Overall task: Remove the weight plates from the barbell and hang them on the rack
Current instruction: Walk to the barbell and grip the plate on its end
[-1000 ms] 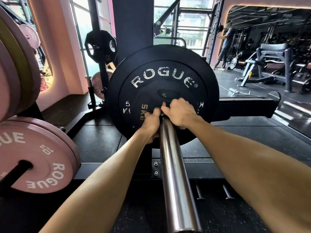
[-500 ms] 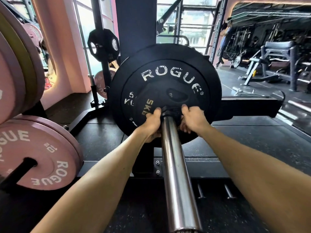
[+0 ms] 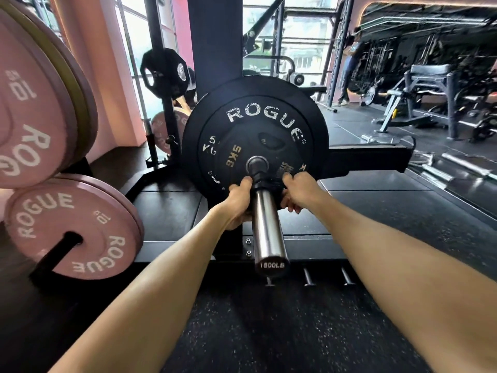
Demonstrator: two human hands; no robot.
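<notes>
Now both hands (image 3: pixel 269 200) grip the small black 5KG plate (image 3: pixel 252 146)

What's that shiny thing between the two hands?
In the head view, the steel barbell sleeve runs between the left hand and right hand, which hold a black collar against the plates.

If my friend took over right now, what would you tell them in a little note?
Left hand and right hand both grip the collar on the barbell sleeve, one on each side.
The small 5 kg plate and the big black plate behind it sit on the sleeve.
Pink plates hang on the rack at the left.
Done: nothing off this sleeve yet.
Left: slide the collar off, pull both plates, hang them.
</notes>
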